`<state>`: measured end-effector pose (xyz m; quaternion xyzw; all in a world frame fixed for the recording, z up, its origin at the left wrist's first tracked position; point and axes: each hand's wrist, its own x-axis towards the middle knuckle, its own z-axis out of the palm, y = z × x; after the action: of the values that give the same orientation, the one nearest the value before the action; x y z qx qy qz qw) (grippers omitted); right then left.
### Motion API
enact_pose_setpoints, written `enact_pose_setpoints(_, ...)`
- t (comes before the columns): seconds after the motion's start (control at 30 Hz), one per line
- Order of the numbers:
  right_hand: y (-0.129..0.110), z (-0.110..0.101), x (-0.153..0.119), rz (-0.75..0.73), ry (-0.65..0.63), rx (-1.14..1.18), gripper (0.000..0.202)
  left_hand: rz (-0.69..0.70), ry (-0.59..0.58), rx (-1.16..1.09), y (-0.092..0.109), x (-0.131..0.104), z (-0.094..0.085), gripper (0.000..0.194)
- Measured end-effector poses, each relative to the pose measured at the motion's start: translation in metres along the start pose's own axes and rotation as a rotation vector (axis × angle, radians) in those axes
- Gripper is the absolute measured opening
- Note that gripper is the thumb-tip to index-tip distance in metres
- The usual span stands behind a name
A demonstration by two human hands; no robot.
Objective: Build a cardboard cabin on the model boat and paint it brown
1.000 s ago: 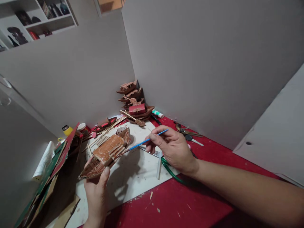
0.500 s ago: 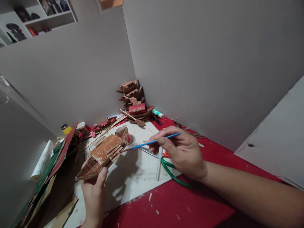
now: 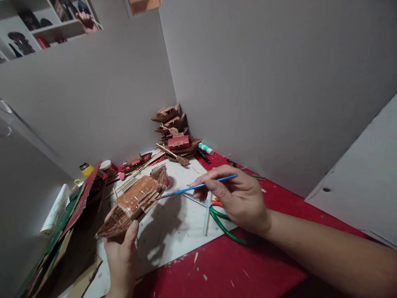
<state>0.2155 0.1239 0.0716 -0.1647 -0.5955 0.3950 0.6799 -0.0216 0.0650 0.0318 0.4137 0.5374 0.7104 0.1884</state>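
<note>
My left hand grips a small model boat from below, its thumb against the near side. The boat is tilted, with a glossy orange-brown roof and thin strips along its side. My right hand is closed around a thin blue paintbrush, pinched between thumb and fingers. The brush tip is at the strips on the boat's right side. A cup stands partly hidden behind the boat. Beneath both hands lies a white sheet.
Scissors with green handles and a clear stick lie near my right hand. Finished-looking boats are stacked in the corner. Cardboard sheets lean at the left. Another person's hand shows at the upper left.
The boat and my left hand have shifted slightly left. Another person's hand has appeared by the shelves. My right hand has barely moved.
</note>
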Motion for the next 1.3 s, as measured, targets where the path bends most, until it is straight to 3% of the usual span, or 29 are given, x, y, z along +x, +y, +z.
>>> enact_pose_setpoints(0.2,0.007,0.002,-0.011,-0.098,-0.135,-0.022,0.014,-0.047,-0.061,-0.042,-0.003,0.0,-0.002,0.06)
enact_pose_setpoints(0.43,0.001,-0.003,-0.002,-0.09,-0.026,-0.023,0.013,-0.054,-0.034,-0.018,-0.003,0.001,-0.004,0.061)
enact_pose_setpoints(0.63,0.005,-0.005,-0.007,-0.18,-0.138,-0.098,0.024,-0.06,-0.036,-0.073,-0.005,0.001,-0.004,0.062)
enact_pose_setpoints(0.97,0.007,-0.012,0.005,-0.187,0.019,-0.21,0.016,0.015,0.006,-0.091,0.0,0.004,-0.004,0.061)
enact_pose_setpoints(1.2,0.008,-0.008,-0.002,-0.362,-0.215,-0.159,0.037,-0.018,-0.042,-0.072,-0.005,0.002,-0.006,0.063)
enact_pose_setpoints(1.3,0.012,-0.013,0.0,-0.428,-0.205,-0.237,0.042,-0.007,-0.032,-0.092,-0.004,0.001,-0.005,0.065)
